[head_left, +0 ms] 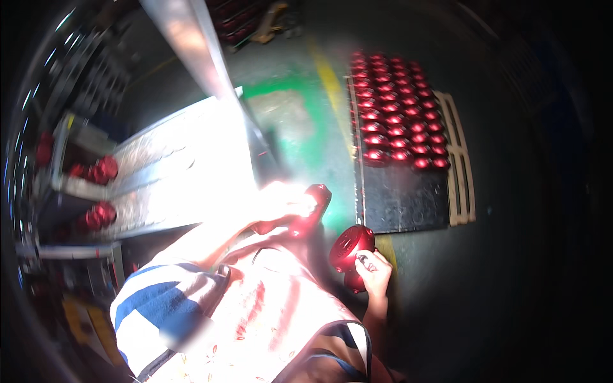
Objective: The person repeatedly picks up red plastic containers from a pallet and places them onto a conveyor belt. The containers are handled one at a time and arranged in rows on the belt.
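Observation:
Bright glare washes out my left hand [290,199], which is closed on a glossy red rounded part [318,198] in front of my body. More red shows just below that hand, and I cannot tell if it is the same piece. Further right and nearer, my right hand [375,271] grips another glossy red part [351,247]. Its round flat end, marked with fine rings or slots, faces up. A second red bulge shows beneath it. The thumb lies over a small shiny metal-looking spot. Fingers underneath are hidden.
Rows of similar red parts [397,118] stand on a dark board [408,198] over a wooden pallet [461,159]. Left is a glaring white worktable or conveyor [159,159], with red parts [102,169] at its far left end. A metal post [195,45] rises beyond it.

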The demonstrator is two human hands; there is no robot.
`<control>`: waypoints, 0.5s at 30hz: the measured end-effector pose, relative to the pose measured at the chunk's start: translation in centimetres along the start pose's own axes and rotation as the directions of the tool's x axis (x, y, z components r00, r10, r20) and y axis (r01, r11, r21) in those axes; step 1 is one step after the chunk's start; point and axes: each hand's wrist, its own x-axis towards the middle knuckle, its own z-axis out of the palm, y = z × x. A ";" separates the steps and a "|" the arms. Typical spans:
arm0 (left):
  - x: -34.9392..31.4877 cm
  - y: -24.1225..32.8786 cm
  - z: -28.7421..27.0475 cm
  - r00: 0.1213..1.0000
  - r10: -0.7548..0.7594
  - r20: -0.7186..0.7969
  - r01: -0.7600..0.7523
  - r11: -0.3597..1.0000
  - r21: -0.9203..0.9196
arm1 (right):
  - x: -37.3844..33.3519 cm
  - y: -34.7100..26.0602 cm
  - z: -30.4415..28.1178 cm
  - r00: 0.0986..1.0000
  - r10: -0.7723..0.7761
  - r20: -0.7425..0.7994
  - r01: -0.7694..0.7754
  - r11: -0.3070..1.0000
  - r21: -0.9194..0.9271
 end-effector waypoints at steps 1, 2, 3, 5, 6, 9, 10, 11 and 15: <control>-2.2 -0.4 -0.1 0.998 0.008 -0.059 -0.009 1.000 -0.013 | -0.5 -0.2 0.8 0.998 0.065 0.022 -0.065 0.998 0.019; -4.5 -1.0 -0.3 0.993 -0.042 -0.106 0.041 0.999 -0.012 | -0.9 -0.5 1.8 0.996 0.067 0.056 -0.071 0.994 0.082; -6.8 -1.9 -0.5 0.985 -0.054 -0.161 0.044 0.997 -0.062 | -1.1 -0.8 2.8 0.992 0.056 0.110 -0.067 0.993 0.094; -10.7 -4.1 -2.2 0.954 -0.134 -0.268 0.119 0.990 -0.074 | -1.2 -1.9 5.6 0.981 0.057 0.185 -0.070 0.996 0.063; -12.3 -5.4 -3.4 0.931 -0.125 -0.342 0.103 0.991 -0.084 | -0.5 -2.6 7.1 0.976 0.005 0.216 -0.018 0.998 0.055; -17.3 -9.5 -8.4 0.862 -0.147 -0.485 0.054 0.978 -0.200 | 2.0 -5.7 12.0 0.941 -0.043 0.336 0.026 0.998 0.053; -19.3 -10.8 -10.8 0.849 -0.188 -0.493 0.035 0.952 -0.304 | 3.1 -7.1 14.1 0.925 -0.052 0.377 0.036 0.998 0.051; -20.5 -12.1 -12.8 0.784 -0.173 -0.596 -0.067 0.931 -0.359 | 4.7 -8.6 16.3 0.908 -0.075 0.411 0.055 0.997 0.060; -22.6 -17.4 -23.2 0.631 -0.126 -0.766 0.010 0.988 -0.154 | 11.8 -16.2 26.2 0.876 -0.192 0.442 0.177 0.981 0.075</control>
